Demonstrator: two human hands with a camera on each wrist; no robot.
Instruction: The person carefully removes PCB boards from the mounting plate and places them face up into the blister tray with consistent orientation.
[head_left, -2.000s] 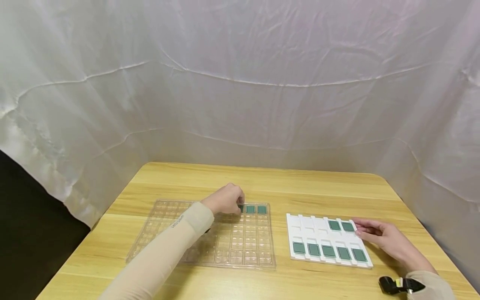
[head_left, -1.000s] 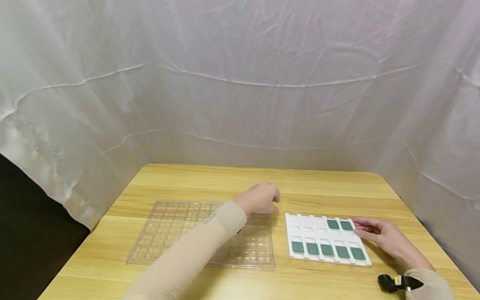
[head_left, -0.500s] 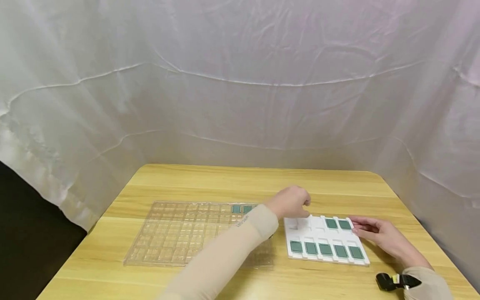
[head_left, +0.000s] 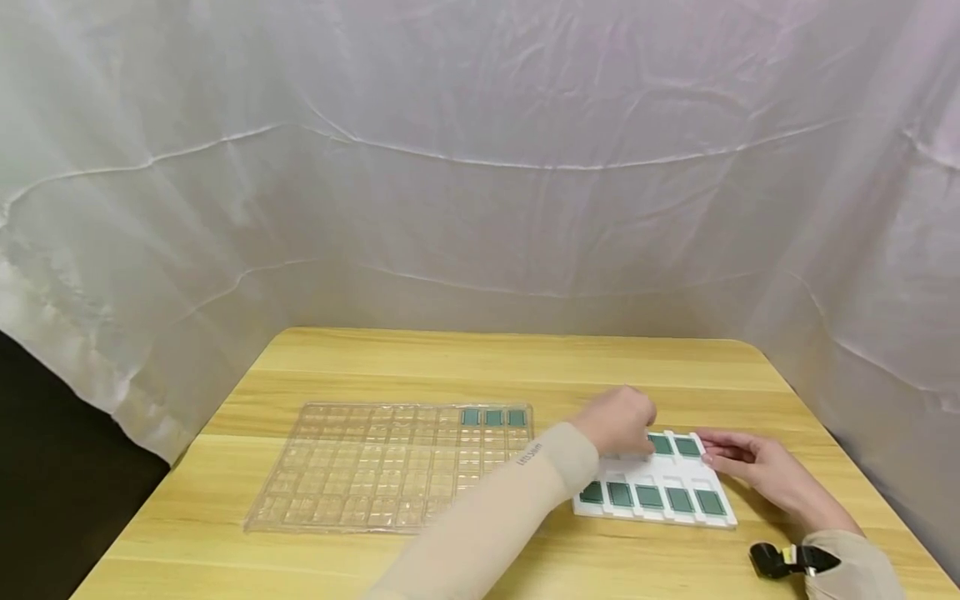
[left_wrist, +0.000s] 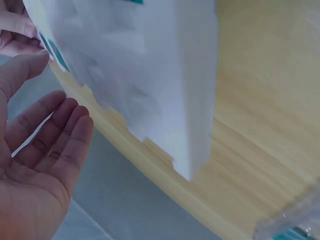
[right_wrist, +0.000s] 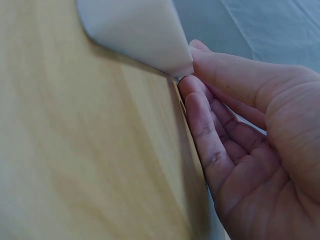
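Note:
My left hand [head_left: 618,421] reaches over the far-left part of a white slotted tray [head_left: 675,472], its fingertips next to a green square chip [head_left: 662,445] in the far row. In the left wrist view that hand [left_wrist: 37,185] has thumb and fingers apart, and nothing shows between them. My right hand [head_left: 772,477] holds the tray's right edge. Seen from the right wrist, its thumb [right_wrist: 225,70] lies on the tray [right_wrist: 132,30] corner with fingertips beneath. Several green chips [head_left: 648,497] fill the near row; another chip [head_left: 687,447] sits at the far-right slot.
A clear plastic tray [head_left: 352,467] with many small pockets lies left on the wooden table [head_left: 420,367]. Three green chips [head_left: 493,417] sit in its far-right pockets. A black device [head_left: 780,561] is strapped at the right wrist. Pale curtains [head_left: 480,225] hang around the table.
My left hand has moved right, from the far row of the clear tray to over the white tray, uncovering the three chips behind it. The right hand stays at the white tray's edge.

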